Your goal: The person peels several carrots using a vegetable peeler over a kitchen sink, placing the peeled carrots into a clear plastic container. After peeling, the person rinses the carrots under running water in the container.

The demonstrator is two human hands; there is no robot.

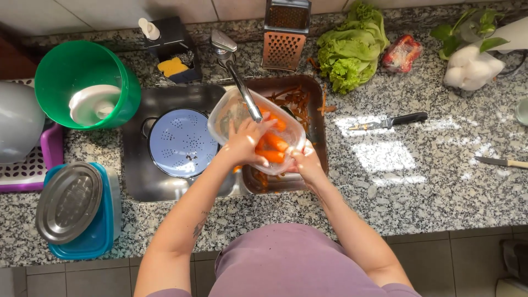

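A clear plastic container (231, 113) with peeled carrots (273, 144) is held tilted over the sink (137, 181), under the tap (237, 77). My left hand (245, 143) reaches into the container and rests on the carrots. My right hand (305, 159) grips the container's near right rim. Carrot peelings (297, 99) lie in the right basin behind the container.
A white perforated colander (181, 142) sits in the left basin. A green bowl (82, 82) and a blue tub with a metal lid (71, 203) stand to the left. Right of the sink are a grater (283, 41), lettuce (352, 52) and two knives (393, 121) (500, 161).
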